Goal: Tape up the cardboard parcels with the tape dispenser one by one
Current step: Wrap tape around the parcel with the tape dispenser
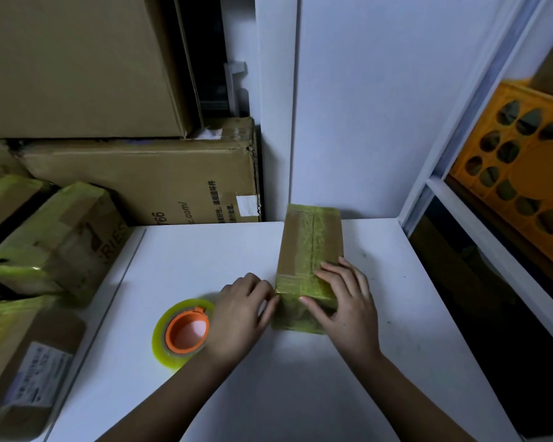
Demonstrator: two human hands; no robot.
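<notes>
Parcel (pixel 310 250) is laid mid-table (pixel 205 250) | tape pressed flat at near end by right hand (pixel 345 301), fingers spread | left hand (pixel 243 301) steadies corner, fingers bent | dispenser (pixel 182 333) parked beside, ungripped.

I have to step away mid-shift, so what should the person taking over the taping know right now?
Left hand: fingers curled against the near left corner of the parcel, apparently smoothing tape; nothing held.
Right hand: flat on the parcel's near end, pressing tape down.
Tape dispenser: lying on the white table, left of the parcel, by the left wrist.
Done: yellow-green tape runs along the top seam and across the near end.
Left: finish smoothing, set it aside. Taped parcels are stacked at left; no untaped one is visible.
</notes>
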